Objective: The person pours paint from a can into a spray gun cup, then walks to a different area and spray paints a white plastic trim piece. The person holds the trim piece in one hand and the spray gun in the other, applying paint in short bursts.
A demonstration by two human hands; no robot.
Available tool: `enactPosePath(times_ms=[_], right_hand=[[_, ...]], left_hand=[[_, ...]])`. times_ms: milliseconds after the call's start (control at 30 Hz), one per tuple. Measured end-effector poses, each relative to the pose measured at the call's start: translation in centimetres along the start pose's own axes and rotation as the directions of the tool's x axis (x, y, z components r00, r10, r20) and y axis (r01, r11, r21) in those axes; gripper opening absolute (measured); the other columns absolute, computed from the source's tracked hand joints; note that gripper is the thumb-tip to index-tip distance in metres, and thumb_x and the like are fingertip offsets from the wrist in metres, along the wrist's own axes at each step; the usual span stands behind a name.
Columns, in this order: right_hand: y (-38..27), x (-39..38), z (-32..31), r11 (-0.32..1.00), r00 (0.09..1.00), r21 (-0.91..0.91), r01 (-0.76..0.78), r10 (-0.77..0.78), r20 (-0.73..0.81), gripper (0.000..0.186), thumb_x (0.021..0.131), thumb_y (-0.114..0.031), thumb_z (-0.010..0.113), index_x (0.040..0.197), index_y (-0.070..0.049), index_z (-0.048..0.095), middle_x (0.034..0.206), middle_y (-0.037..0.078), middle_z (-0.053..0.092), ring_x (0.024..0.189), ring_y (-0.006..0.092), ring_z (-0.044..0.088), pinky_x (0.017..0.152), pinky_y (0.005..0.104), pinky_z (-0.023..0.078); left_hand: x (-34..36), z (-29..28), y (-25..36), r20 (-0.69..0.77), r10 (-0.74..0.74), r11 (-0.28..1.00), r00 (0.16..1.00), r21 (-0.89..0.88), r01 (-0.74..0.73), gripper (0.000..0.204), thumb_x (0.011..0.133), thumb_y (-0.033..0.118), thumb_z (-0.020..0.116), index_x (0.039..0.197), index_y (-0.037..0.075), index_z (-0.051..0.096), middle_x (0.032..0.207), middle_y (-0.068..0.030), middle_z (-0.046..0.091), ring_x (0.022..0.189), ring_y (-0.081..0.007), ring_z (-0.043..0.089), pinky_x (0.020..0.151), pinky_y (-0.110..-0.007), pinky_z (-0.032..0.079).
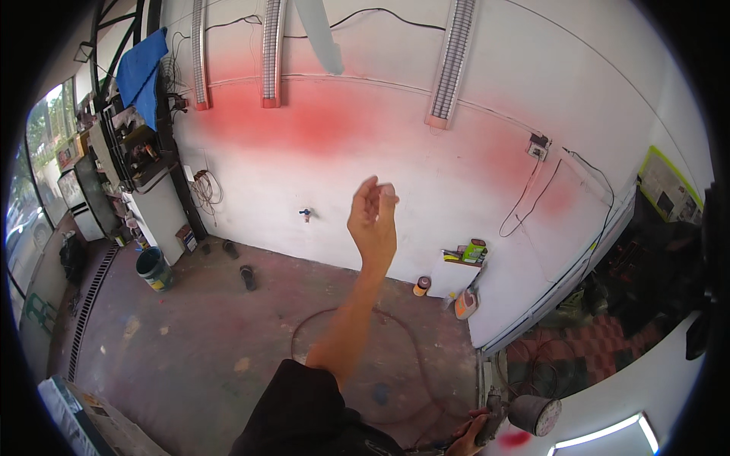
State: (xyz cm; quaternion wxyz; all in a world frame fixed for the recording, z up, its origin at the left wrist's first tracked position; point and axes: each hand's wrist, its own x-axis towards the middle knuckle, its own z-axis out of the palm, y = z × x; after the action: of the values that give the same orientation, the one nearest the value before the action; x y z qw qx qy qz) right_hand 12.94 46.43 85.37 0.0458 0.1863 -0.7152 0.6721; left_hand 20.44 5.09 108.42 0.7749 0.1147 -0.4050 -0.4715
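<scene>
My left hand [372,216] is raised in the middle of the view in front of the white wall. Its fingers are curled in and nothing shows in them. The bare forearm runs down to a black sleeve. At the lower right, my right hand [469,435] is wrapped round a paint spray gun [493,419]. The gun's round, paint-stained cup [534,415] points to the right. Part of this hand is hidden by the gun and cut off by the lower edge. Close to the cup is a red patch [514,439] on a white surface [601,406].
Red haze [304,121] marks the wall [258,190] below caged tube lights [449,64]. A thin hose [414,342] loops over the stained floor [205,327]. A dark bucket [154,270] stands left. Bottles [466,304] and a small white stand [450,277] are by the wall.
</scene>
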Motion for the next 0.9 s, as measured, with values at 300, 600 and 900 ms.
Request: enactPosePath(times_ms=[300,600,900], right_hand=[[-2.1,-3.0,2.5,0.997,0.979,0.023,0.080,-0.074,-0.188,0.034,0.109,-0.020,0.070,0.134,0.004,0.067,0.120,0.014,0.072,0.103,0.0248,0.065,0.088,0.0420,0.055],[0.5,-3.1,0.5,0.922,0.932,0.183,-0.341,0.357,-0.064,0.054,0.110,-0.022,0.070,0.157,0.000,0.052,0.138,0.016,0.064,0.109,0.0142,0.058,0.095,0.0352,0.051],[-0.7,-2.7,1.2,0.931,0.937,0.172,-0.322,0.339,-0.084,0.046,0.110,-0.022,0.068,0.149,-0.001,0.057,0.129,0.012,0.066,0.102,0.0118,0.058,0.088,0.0321,0.049]], left_hand=[[15.0,6.3,4.0,-0.126,0.380,0.913,0.917,-0.112,-0.393,0.066,0.103,0.013,0.077,0.157,-0.006,0.046,0.146,-0.0166,0.061,0.105,-0.0173,0.064,0.091,-0.031,0.056],[17.7,8.2,3.8,-0.198,0.471,0.829,0.859,-0.234,-0.508,0.052,0.104,0.006,0.074,0.151,-0.002,0.055,0.135,-0.0123,0.067,0.107,-0.0161,0.064,0.097,-0.033,0.055],[17.8,8.4,3.4,-0.278,0.453,0.829,0.847,-0.218,-0.515,0.034,0.105,0.007,0.073,0.135,-0.004,0.061,0.125,-0.0137,0.074,0.109,-0.0181,0.069,0.096,-0.033,0.060]])
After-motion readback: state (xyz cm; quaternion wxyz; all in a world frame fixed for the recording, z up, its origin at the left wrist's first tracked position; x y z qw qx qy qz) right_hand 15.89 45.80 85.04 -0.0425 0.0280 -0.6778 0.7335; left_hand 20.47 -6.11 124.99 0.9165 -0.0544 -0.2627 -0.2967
